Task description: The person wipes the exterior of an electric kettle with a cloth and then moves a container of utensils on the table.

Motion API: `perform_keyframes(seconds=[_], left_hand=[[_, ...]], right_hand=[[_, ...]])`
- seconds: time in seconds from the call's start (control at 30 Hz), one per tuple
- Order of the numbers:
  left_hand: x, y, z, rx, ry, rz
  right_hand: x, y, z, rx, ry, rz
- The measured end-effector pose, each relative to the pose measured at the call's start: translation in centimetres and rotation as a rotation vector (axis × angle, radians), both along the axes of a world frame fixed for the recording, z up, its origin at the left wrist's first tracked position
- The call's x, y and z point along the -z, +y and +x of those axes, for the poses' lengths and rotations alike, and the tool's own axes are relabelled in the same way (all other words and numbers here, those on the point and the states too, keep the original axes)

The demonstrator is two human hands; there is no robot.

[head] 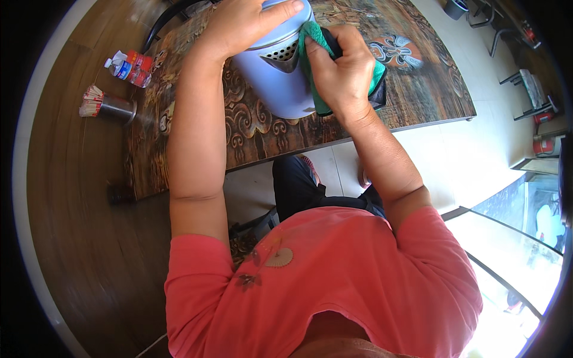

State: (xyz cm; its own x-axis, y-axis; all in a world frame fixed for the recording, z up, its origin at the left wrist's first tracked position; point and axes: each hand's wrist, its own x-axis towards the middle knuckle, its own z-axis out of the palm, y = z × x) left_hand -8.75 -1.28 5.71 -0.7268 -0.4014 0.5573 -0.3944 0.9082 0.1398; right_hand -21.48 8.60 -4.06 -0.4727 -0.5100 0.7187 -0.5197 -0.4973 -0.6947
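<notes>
A light purple electric kettle (277, 85) stands on the patterned table, its metal spout with round strainer holes facing me. My left hand (248, 22) rests across the kettle's lid and upper rim, fingers partly beyond the picture's top edge. On the right, my right hand (342, 67) grips a green cloth (315, 76) with a dark backing. The cloth is bunched between thumb and fingers and lies against the kettle's side just right of the spout. Its loose end hangs out below the right hand. The kettle's handle does not show.
A metal cup (117, 108) of wrapped sticks lies or leans at the table's left, below a clear plastic bottle (121, 67) with red packaging. The table (425, 98) ends just before my body. A grey bucket (455, 8) and a stool (532, 91) stand on the floor at right.
</notes>
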Motion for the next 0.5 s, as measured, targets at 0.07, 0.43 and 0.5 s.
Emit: perform_keyframes(seconds=[0.07, 0.43, 0.5], left_hand=[[-0.1, 0.3, -0.1, -0.012, 0.003, 0.02], [0.1, -0.2, 0.4, -0.003, -0.008, 0.014], [0.0, 0.3, 0.1, -0.065, -0.009, 0.078]], right_hand=[[0.1, -0.1, 0.0, -0.01, 0.027, -0.029], [4.9, 2.4, 1.8, -0.148, 0.093, 0.145], [4.8, 2.5, 1.8, -0.166, 0.039, 0.15]])
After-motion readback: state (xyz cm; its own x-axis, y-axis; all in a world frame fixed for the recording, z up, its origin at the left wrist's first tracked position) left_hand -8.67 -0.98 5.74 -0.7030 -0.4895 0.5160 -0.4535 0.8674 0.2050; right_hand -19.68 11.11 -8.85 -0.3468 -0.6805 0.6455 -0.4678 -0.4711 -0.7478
